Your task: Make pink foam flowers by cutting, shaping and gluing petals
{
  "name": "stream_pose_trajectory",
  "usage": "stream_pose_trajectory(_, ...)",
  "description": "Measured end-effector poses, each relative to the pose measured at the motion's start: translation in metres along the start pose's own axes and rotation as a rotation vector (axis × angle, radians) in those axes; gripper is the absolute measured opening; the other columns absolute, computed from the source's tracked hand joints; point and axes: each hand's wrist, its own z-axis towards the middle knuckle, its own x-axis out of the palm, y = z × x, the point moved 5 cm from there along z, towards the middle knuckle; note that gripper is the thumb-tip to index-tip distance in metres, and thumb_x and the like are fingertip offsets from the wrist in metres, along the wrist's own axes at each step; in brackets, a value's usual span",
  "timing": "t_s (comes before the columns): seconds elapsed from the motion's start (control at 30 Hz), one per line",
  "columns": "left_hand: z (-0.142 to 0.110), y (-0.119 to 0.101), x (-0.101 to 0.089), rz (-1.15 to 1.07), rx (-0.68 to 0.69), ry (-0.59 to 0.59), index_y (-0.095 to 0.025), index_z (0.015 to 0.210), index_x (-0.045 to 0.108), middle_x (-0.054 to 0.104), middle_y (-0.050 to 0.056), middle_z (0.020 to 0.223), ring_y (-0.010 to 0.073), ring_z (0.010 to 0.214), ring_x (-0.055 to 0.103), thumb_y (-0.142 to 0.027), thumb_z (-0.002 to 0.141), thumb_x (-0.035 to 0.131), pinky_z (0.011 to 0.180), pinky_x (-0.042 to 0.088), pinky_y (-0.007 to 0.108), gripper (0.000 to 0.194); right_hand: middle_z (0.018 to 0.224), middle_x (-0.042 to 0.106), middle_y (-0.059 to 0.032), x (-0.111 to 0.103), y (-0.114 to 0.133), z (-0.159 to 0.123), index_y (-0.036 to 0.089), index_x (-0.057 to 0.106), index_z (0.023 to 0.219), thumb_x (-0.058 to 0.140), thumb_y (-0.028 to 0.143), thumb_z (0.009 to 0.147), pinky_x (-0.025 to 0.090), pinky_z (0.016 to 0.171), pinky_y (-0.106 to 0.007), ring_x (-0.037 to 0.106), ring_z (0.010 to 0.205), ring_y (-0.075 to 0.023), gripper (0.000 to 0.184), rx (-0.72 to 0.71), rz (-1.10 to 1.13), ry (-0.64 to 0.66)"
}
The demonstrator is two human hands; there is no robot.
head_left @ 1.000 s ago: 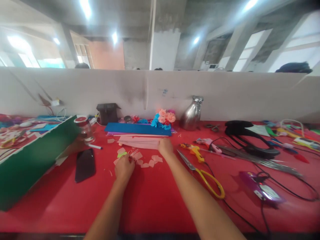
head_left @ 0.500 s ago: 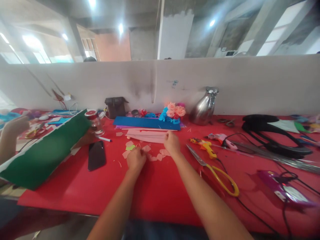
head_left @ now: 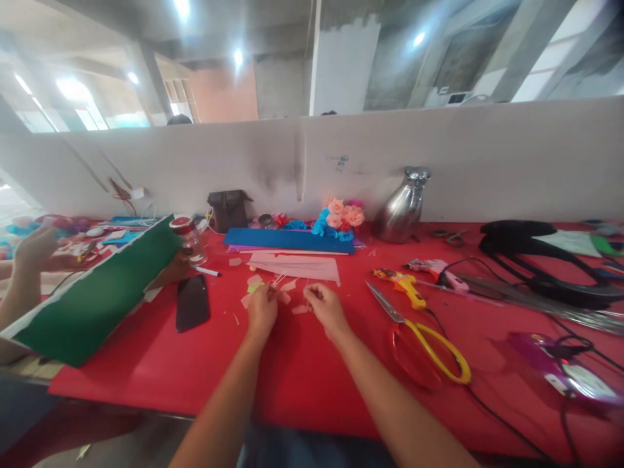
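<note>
My left hand (head_left: 262,313) is closed in a pinch, with thin pale strands (head_left: 279,281) sticking up from its fingertips. To its right, my right hand (head_left: 327,311) also pinches; a very thin line shows at its fingertips, too fine to name. Around the hands lie small cut pieces of pink paper (head_left: 300,309) and a yellow-green scrap (head_left: 254,286). Just beyond them rests a pink paper strip (head_left: 312,266) with thin dark wires across it. Behind that lies a folded blue sheet (head_left: 287,240).
Yellow-handled scissors (head_left: 433,341) and a yellow glue gun (head_left: 407,286) lie right, near a purple device (head_left: 560,367) with black cords. A phone (head_left: 192,303), a glass jar (head_left: 188,239) and a green panel (head_left: 104,299) stand left. A steel jug (head_left: 402,207) and paper flowers (head_left: 344,214) are behind.
My right hand has left the pink strip and come nearer to my left hand. The left hand has stayed nearly in place, with strands now showing above it.
</note>
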Motion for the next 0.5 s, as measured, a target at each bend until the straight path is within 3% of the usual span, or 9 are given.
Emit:
stream_pose_trajectory(0.1,0.001,-0.001,0.004,-0.038,0.005,0.026,-0.018,0.076,0.058,0.061,0.001,0.07,0.0168,0.072,0.059,-0.02,0.077,0.051,0.063,0.041,0.026,0.007,0.054,0.051,0.0041,0.004,-0.004,0.001,0.016,0.06,0.076,0.066,0.04,0.063,0.036,0.044,-0.021,0.044,0.048,-0.0097,0.027,0.13,0.24,-0.007)
stream_pose_trajectory(0.2,-0.001,-0.006,0.004,0.002,0.06,0.031,-0.019,0.071,0.055,0.06,0.002,0.068,0.0174,0.074,0.058,-0.014,0.076,0.049,0.065,0.04,0.027,0.009,0.055,0.051,0.0043,0.002,-0.002,0.003,0.016,0.063,0.079,0.07,0.038,0.058,0.034,0.041,-0.02,0.043,0.048,-0.0088,0.032,0.153,0.362,-0.023)
stream_pose_trajectory(0.37,-0.004,-0.013,0.005,-0.007,0.125,0.047,-0.019,0.067,0.052,0.062,0.004,0.075,0.0179,0.077,0.058,-0.008,0.075,0.047,0.07,0.042,0.029,0.014,0.052,0.049,0.0056,0.006,-0.001,0.003,0.016,0.064,0.08,0.072,0.037,0.058,0.027,0.039,-0.018,0.04,0.046,-0.0077,0.032,0.186,0.427,0.06)
stream_pose_trajectory(0.5,-0.004,-0.013,0.011,-0.016,0.174,0.078,-0.019,0.067,0.051,0.061,0.005,0.077,0.0173,0.078,0.057,-0.006,0.076,0.045,0.072,0.042,0.029,0.017,0.056,0.051,0.0049,0.012,-0.001,0.002,0.015,0.061,0.073,0.071,0.038,0.06,0.031,0.043,-0.018,0.041,0.047,-0.0065,0.028,0.16,0.37,0.106)
